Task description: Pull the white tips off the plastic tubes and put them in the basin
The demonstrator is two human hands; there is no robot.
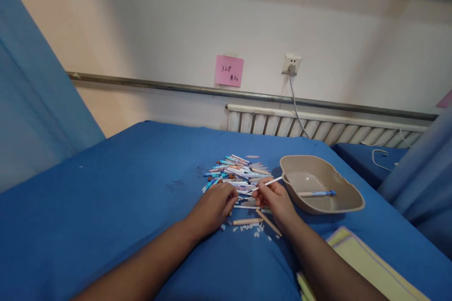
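Observation:
A loose pile of pen parts [233, 169], in white, blue, teal, grey and brown, lies on the blue cloth. My right hand [273, 197] pinches a pen refill [273, 181], thin and white, at the pile's right side; its far end points up toward the basin. At the pile's near left edge is my left hand [215, 204], its fingers curled in; whatever they hold is hidden. Two beige pen barrels [247, 221] lie just in front of the hands. Small white pieces [257, 233] are scattered nearest to me.
To the right stands a beige basin [328, 207] with one beige-and-blue pen [318, 193] inside. A folded yellow cloth [370, 263] lies by my right forearm. Behind the bed are a radiator [275, 122], a metal rail [158, 83] and a socket [291, 64] with a plugged-in cord.

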